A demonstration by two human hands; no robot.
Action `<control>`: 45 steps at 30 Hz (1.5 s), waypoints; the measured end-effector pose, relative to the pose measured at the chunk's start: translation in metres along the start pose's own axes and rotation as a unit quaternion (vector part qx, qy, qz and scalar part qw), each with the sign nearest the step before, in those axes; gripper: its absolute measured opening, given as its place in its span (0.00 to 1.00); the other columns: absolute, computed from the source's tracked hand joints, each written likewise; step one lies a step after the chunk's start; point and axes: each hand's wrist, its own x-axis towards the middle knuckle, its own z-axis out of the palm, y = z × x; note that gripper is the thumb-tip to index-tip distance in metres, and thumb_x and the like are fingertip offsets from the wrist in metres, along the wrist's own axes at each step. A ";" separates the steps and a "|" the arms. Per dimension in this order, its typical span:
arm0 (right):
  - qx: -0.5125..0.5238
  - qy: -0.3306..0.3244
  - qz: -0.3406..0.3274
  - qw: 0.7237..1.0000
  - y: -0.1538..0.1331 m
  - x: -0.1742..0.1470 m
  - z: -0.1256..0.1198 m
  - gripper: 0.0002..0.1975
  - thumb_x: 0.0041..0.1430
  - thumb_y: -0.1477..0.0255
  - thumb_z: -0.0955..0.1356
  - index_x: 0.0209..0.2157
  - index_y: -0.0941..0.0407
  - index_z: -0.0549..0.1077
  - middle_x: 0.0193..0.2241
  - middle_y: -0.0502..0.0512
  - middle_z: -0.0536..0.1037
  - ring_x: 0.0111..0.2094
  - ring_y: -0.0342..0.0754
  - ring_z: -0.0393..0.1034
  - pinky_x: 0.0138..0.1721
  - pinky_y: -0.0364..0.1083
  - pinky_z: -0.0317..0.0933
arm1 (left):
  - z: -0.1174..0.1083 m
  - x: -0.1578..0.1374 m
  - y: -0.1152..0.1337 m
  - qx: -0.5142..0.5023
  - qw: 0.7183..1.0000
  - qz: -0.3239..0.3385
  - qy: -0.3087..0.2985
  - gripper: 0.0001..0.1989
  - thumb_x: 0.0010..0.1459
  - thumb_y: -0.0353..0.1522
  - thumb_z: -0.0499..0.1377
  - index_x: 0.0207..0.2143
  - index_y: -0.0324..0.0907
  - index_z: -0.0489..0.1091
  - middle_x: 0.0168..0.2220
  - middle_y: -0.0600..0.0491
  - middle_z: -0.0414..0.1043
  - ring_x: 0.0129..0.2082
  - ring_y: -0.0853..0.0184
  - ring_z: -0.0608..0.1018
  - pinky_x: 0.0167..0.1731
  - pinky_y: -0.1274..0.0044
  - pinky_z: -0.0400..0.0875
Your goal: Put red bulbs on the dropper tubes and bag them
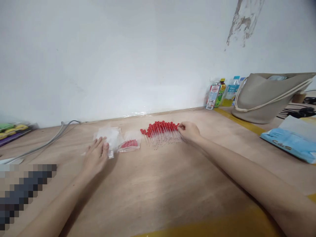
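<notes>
A row of red-topped droppers (pixel 160 129) with thin clear stems lies fanned out on the wooden table, tops towards the wall. At the row's right end my right hand (pixel 189 130) is closed in a pinch on the red top of one dropper. My left hand (pixel 96 154) lies with fingers stretched over a pile of clear plastic bags (pixel 108 135), touching them. Between that pile and the row lies a clear zip bag (pixel 130 142) with several red-topped pieces inside.
A grey cable (pixel 53 138) runs along the left. By the wall at right stand a carton (pixel 212 96) and bottles (pixel 230 92), beside a grey bag (pixel 261 95). A blue tissue pack (pixel 288 144) lies at the right. Yellow tape (pixel 243 122) crosses the table.
</notes>
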 end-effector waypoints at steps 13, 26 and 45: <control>-0.041 -0.017 0.052 0.998 0.024 0.043 0.022 0.12 0.51 0.66 0.63 0.34 0.53 0.76 0.39 0.59 0.69 0.42 0.50 0.65 0.42 0.47 0.58 | -0.003 -0.062 0.100 -0.113 0.911 0.316 -0.239 0.28 0.60 0.42 0.46 0.60 0.50 0.41 0.62 0.52 0.34 0.61 0.57 0.42 0.57 0.58 0.41; 0.126 -0.010 0.060 0.990 0.018 0.052 0.012 0.09 0.53 0.71 0.61 0.29 0.60 0.70 0.27 0.56 0.75 0.28 0.44 0.68 0.31 0.42 0.60 | -0.018 -0.057 0.100 -0.143 0.902 0.322 -0.249 0.24 0.58 0.36 0.50 0.57 0.52 0.51 0.61 0.54 0.44 0.60 0.55 0.48 0.56 0.56 0.45; 0.579 0.012 0.188 0.793 -0.015 -0.092 -0.005 0.18 0.46 0.59 0.67 0.32 0.55 0.60 0.23 0.46 0.69 0.21 0.39 0.65 0.24 0.40 0.61 | 0.004 -0.061 0.117 -0.146 0.933 0.264 -0.196 0.25 0.59 0.41 0.46 0.58 0.47 0.50 0.59 0.52 0.50 0.58 0.61 0.54 0.56 0.64 0.51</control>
